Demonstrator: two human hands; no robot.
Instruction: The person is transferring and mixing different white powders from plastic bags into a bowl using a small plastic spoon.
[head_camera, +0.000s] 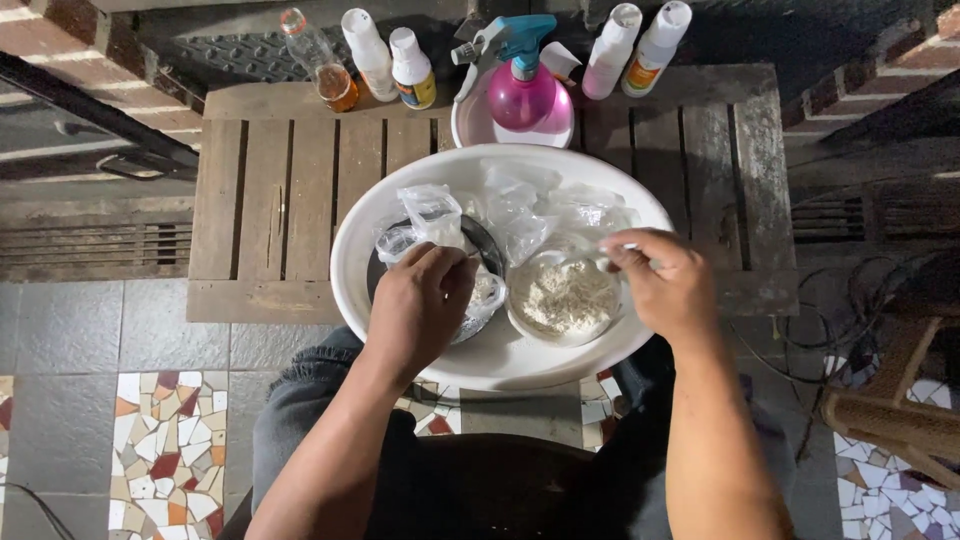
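A large white basin (400, 345) sits on the near edge of a low slatted wooden table (290, 190), and everything else is placed from it. Inside the basin, toward its right half, a small clear bowl of pale powder (563, 298) rests on the bottom. The right hand (665, 282) is at the bowl's right rim, fingers pinched on a thin clear handle, probably a spoon, though its end is too blurred to tell. The left hand (420, 300) lies in the basin's left half, just beside the bowl, clenched around a small clear plastic bag (432, 212) whose top sticks up above the knuckles. More crumpled clear bags (560, 205) lie along the basin's far side, partly over a dark round lid (480, 240).

Beyond the basin, a pink spray bottle with a teal trigger (520, 80) stands in a smaller white bowl (470, 125). White bottles (390, 60) and a clear bottle of amber liquid (325, 62) line the table's far edge. The floor around it is grey tile with mosaic panels (170, 450); brick walls (60, 30) rise behind.
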